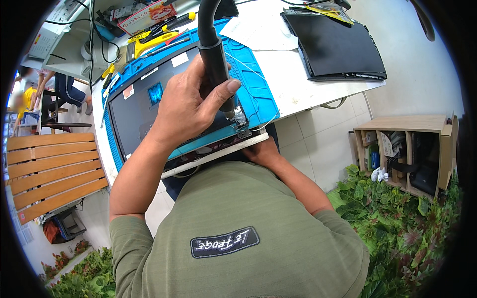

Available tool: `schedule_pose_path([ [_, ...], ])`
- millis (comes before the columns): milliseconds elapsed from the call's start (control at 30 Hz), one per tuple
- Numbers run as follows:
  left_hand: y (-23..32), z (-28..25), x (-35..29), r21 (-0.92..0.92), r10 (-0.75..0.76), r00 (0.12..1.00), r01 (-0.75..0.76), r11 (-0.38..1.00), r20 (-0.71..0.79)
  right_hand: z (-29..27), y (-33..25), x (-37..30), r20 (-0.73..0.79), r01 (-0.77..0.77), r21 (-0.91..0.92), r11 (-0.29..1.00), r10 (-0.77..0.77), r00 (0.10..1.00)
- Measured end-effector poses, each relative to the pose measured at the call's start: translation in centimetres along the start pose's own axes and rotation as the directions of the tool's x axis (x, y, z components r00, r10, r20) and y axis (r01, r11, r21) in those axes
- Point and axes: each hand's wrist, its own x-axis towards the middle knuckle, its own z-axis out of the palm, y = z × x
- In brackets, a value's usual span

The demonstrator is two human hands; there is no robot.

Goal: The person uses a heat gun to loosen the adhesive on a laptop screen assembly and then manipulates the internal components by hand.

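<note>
My left hand (186, 107) is wrapped round the black handle of a hot-air gun (214, 64), whose thick hose runs up past the top of the picture. Its metal nozzle (229, 113) points down at the corner of a dark laptop cover (136, 116) with several stickers. At that corner sits a small metal hinge (243, 132), with thin wires beside it. The cover lies on a blue repair mat (259, 97). Low at the table's front edge is my right hand (266, 151); the edge hides its fingers, so its grip cannot be seen.
Yellow-handled tools (151, 42) and a brush lie behind the cover. A black laptop panel (338, 42) rests at the right, near white paper (258, 32). A wooden shelf (402, 124) stands right, a slatted bench (54, 171) left. Another person (69, 89) shows far left.
</note>
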Motion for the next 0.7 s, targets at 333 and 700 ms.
schedule_pose_path([
  [333,-0.9,0.8,0.5,-0.053,0.074,0.994,-0.079,0.995,-0.085,0.4,0.4,0.0,0.010,-0.028,0.006,1.000,0.028,1.000],
  [700,0.2,0.9,1.3,-0.024,-0.006,1.000,0.006,1.000,0.010,0.1,0.1,0.1,0.021,-0.030,-0.002,1.000,0.030,0.999],
])
